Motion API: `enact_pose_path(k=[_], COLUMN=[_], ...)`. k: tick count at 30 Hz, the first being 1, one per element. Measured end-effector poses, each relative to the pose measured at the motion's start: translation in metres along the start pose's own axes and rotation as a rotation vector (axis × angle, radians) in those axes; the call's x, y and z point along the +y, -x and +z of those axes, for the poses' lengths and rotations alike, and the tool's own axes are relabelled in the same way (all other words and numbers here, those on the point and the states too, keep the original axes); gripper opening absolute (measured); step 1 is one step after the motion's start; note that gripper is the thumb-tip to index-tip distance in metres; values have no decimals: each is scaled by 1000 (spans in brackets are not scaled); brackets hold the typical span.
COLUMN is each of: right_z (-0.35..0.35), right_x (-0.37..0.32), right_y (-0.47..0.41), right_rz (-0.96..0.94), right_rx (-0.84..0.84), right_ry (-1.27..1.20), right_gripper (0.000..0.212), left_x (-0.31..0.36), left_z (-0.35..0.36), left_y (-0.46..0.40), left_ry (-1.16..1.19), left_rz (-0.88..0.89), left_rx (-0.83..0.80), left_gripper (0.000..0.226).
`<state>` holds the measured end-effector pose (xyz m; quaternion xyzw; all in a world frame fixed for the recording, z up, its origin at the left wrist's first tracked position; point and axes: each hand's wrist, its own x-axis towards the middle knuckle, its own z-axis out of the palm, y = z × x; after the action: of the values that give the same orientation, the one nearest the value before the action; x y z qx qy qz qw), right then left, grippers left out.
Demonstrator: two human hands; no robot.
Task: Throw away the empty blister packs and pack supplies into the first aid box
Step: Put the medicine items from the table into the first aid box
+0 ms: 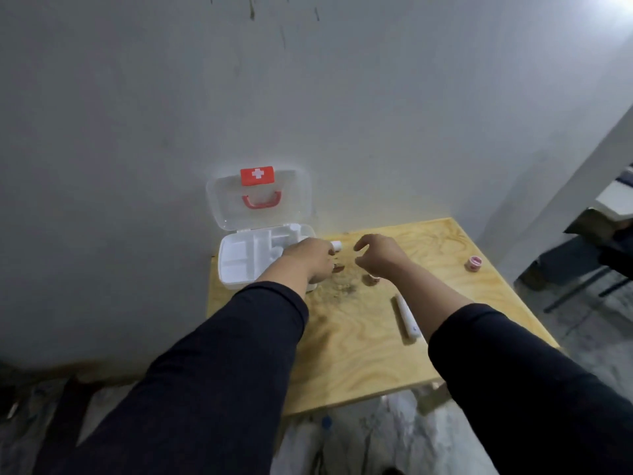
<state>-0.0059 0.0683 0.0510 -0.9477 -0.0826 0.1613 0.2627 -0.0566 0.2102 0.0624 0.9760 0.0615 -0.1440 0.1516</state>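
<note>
Left fingers (327, 257) curled around white bottle (337, 246); right fingers (363, 242) half-open, empty.

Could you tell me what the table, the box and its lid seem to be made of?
Table: likely plywood, unfinished matte, with swirling pale grain. Box: looks like opaque white moulded plastic, with formed compartments. Lid: clear, slightly glossy plastic; the wall shows through it.

A pale plywood table (359, 354) set against the wall carries an open white first aid box (246, 258) at its far left corner, a white tube (405, 318) near the middle, and a small pink roll (474, 263) toward the right edge.
</note>
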Motion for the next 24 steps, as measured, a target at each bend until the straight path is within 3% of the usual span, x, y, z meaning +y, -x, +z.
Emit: enact_pose_path(k=[5, 9, 14, 24], right_z=[-14, -11, 12, 3], right_x=[62, 98, 125, 120], right_y=[-8, -15, -21, -64], right_rz=[48, 47, 21, -174], right_rx=[-49, -191, -344, -229], right_ry=[121, 232, 184, 105], right_gripper=[36, 40, 34, 25], left_x=[34, 48, 53, 43], left_z=[24, 51, 75, 93], left_y=[-17, -24, -26, -10], left_ry=[11, 70, 125, 277], left_rz=[2, -67, -172, -402], left_rx=[-84, -132, -130, -83], left_gripper=[39, 34, 34, 39])
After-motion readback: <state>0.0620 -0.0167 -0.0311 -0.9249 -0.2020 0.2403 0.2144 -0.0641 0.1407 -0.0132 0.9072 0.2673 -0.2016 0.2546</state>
